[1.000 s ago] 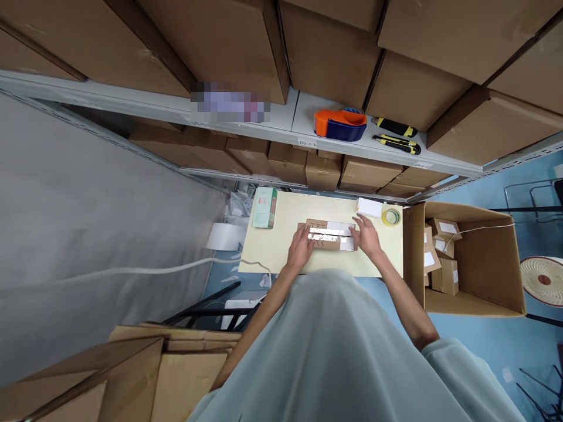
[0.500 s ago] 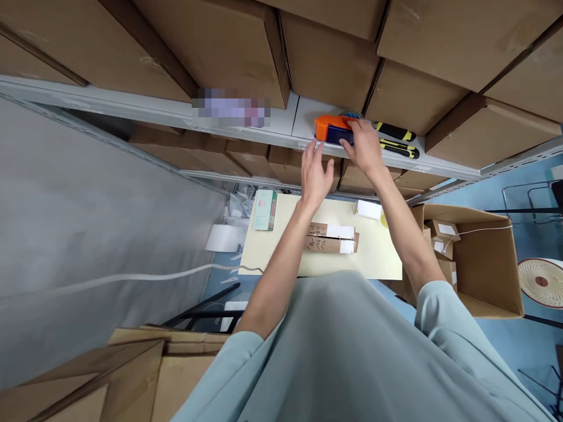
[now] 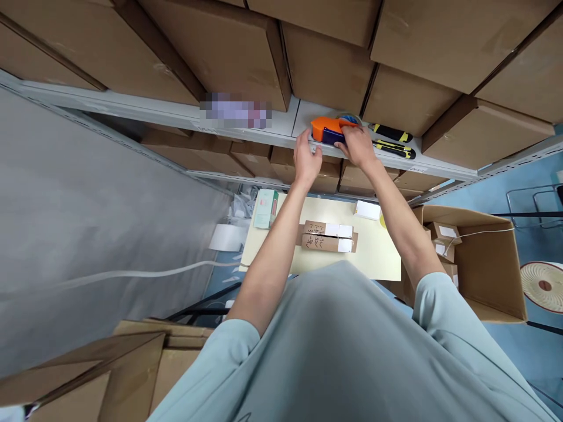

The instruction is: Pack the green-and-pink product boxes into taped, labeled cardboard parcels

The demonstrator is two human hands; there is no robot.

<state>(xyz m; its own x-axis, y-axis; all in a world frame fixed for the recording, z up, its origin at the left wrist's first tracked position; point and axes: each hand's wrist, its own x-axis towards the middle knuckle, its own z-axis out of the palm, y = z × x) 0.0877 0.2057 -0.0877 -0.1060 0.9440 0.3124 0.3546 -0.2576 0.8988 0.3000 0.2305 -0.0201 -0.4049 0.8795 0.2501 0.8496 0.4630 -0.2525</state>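
On the shelf edge ahead lies an orange and dark blue tape dispenser [image 3: 324, 130]. My right hand [image 3: 357, 145] has its fingers closed round the right end of it. At the dispenser's left end is my left hand [image 3: 307, 158], thumb and fingers apart, fingertips by the shelf edge; whether they touch the dispenser I cannot tell. Behind the right hand shows part of a roll of tape [image 3: 350, 118]. Two black and yellow utility knives, one farther back [image 3: 392, 132] and one nearer [image 3: 396, 149], lie just right of that hand.
Large cardboard boxes [image 3: 328, 61] fill the shelf [image 3: 272, 133]. Below, a pale table [image 3: 378, 266] bears brown cartons with handwriting [image 3: 323, 242], a green box [image 3: 265, 209] and a white box [image 3: 368, 210]. An open carton [image 3: 488, 275] stands right, a fan [image 3: 544, 286] beyond it.
My left hand has shifted slightly left and down, off the dispenser's front. My right hand has moved a little left and down, closing round the dispenser's end.
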